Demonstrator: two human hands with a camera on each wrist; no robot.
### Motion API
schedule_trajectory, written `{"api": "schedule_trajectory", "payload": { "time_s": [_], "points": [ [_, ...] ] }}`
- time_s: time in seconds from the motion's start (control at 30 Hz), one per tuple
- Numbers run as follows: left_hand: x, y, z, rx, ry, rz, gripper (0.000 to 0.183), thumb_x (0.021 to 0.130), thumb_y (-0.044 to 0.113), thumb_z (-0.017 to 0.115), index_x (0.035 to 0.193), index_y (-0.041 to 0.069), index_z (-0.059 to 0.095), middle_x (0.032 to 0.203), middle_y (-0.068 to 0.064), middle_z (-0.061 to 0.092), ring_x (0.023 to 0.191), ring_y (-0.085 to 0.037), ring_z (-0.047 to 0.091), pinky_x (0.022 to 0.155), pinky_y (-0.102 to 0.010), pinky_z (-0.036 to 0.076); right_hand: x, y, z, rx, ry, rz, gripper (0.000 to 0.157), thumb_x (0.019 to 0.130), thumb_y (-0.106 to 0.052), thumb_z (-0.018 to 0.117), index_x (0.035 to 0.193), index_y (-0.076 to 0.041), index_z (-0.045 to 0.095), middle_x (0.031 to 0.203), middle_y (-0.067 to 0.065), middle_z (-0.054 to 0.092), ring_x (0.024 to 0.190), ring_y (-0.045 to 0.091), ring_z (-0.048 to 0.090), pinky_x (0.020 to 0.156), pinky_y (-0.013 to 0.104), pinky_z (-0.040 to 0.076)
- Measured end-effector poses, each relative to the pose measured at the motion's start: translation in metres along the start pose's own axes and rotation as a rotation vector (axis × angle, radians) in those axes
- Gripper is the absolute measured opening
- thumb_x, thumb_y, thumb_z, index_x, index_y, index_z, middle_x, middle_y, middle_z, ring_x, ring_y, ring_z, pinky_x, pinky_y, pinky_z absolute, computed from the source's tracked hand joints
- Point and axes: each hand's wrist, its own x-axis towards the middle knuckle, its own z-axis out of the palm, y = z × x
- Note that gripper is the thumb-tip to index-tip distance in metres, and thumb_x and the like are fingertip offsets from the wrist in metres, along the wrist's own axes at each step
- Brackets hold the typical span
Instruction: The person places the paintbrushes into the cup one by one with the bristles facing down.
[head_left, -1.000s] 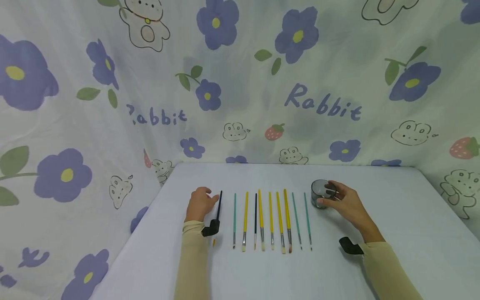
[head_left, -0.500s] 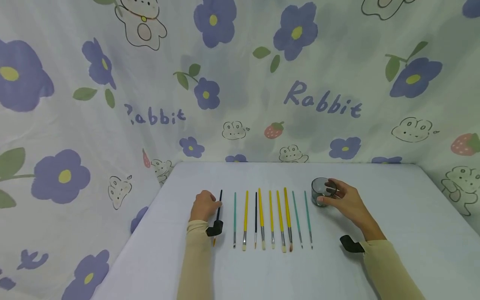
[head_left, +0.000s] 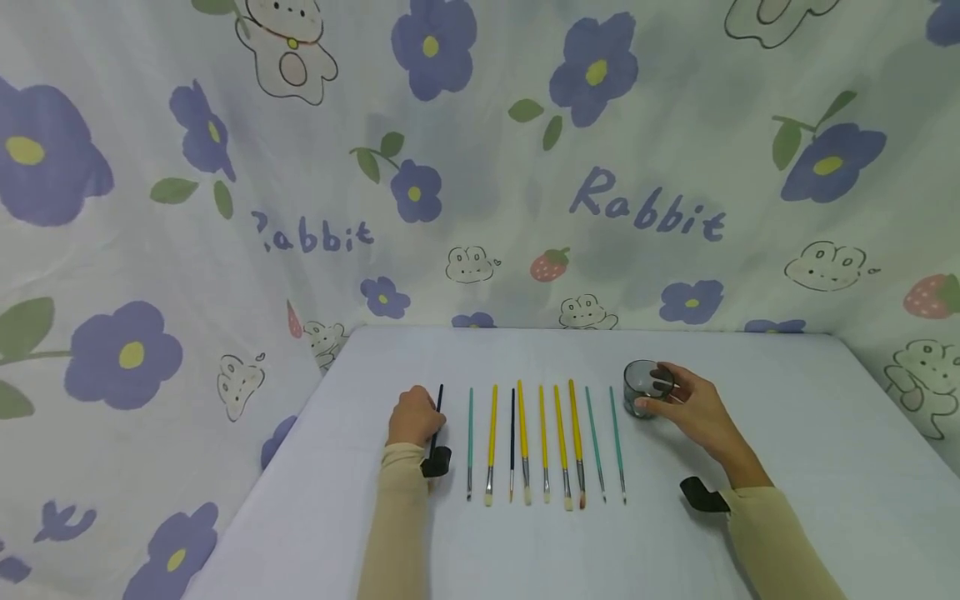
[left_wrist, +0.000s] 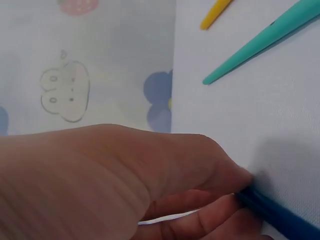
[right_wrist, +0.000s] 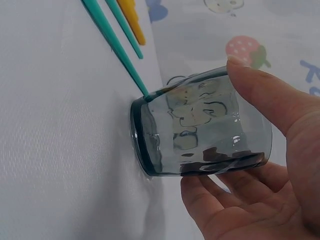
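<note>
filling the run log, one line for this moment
left hand: pinches leftmost brush | right hand: holds glass | nine other brushes: in a row

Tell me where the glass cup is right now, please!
In the head view, the glass cup is right of centre, just to the right of the rightmost teal brush. The person's right hand holds it.

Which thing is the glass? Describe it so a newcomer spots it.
On the white table, find the row of paintbrushes. Just past its right end is the glass: the only round, see-through thing there, beside slim green brushes.
</note>
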Motion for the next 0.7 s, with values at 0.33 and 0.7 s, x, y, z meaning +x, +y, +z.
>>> {"api": "schedule_trajectory", "payload": {
  "time_s": [0.33,0.7],
  "points": [
    [0.000,0.000,0.001,0.005,0.025,0.009,0.018,0.079,0.009,0.074,0.090,-0.006,0.069,0.082,-0.019,0.071,0.064,-0.026,0.064,0.057,-0.035,0.054,0.001,0.000,0.000,0.005,-0.009,0.009,0.098,0.091,-0.042,0.080,0.163,-0.003,0.026,0.162,0.024,0.041,0.149,0.052,0.038,0.117,0.061,0.039],
    [0.006,-0.003,-0.014,-0.179,-0.059,0.001,0.043,0.091,0.020,0.068,0.128,-0.001,0.063,0.094,-0.013,0.078,0.067,-0.016,0.071,0.061,-0.027,0.052,0.002,0.002,0.001,-0.001,-0.004,0.011,0.099,0.089,-0.044,0.080,0.163,-0.004,0.026,0.162,0.024,0.041,0.149,0.053,0.036,0.119,0.065,0.036]
  ]
}}
